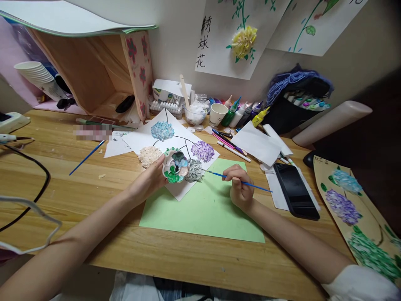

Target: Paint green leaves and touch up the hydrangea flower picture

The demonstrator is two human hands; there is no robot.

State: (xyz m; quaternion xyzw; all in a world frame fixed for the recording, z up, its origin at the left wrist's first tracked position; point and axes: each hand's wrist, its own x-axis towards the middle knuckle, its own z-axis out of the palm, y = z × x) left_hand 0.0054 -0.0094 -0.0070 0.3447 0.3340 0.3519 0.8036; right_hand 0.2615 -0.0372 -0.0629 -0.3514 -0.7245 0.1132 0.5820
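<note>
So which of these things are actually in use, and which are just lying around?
In use: palette in the left hand; brush in the right hand, tip at the flower painting; green sheet underneath.

Lying about: phone, spare brush, paper cup, paint bottles, stacked cups.

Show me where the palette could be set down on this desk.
Bare wood lies left of the green sheet, between it and the black cable, and along the near edge. Crowded: the back by the cup, and beside the phone.
</note>
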